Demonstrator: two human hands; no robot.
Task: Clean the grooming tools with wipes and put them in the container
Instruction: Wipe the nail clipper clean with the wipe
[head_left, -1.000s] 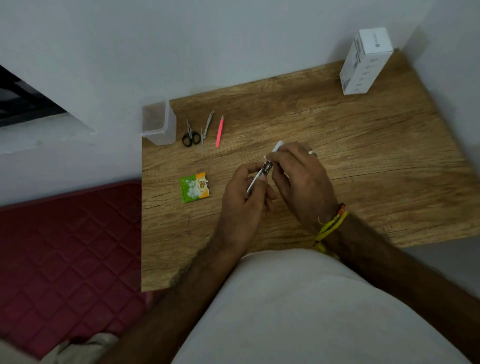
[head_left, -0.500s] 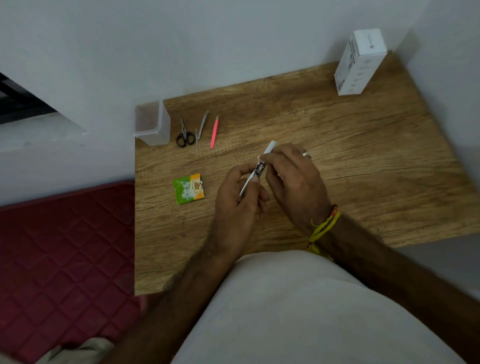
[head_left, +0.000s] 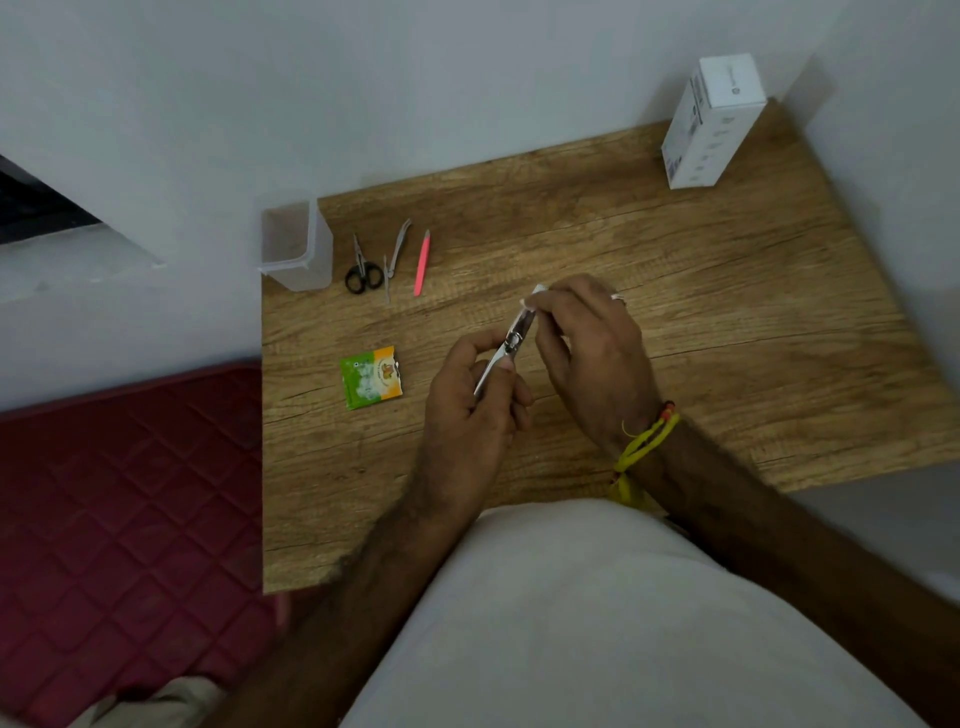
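Counts on the table (head_left: 727, 322)

Beside one clear container (head_left: 296, 249): one scissors (head_left: 362, 267), one clipper (head_left: 396, 254), one pink tweezers (head_left: 422, 262); one sachet (head_left: 371, 376), one white box (head_left: 711, 124), one held clipper (head_left: 506, 351).

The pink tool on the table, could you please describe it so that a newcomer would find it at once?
Start at the clear plastic container at the far left corner of the wooden table. Three slim tools lie in a row just to its right: black-handled scissors, a silver metal tool, then the pink tool. It is the only pink one and lies farthest from the container.
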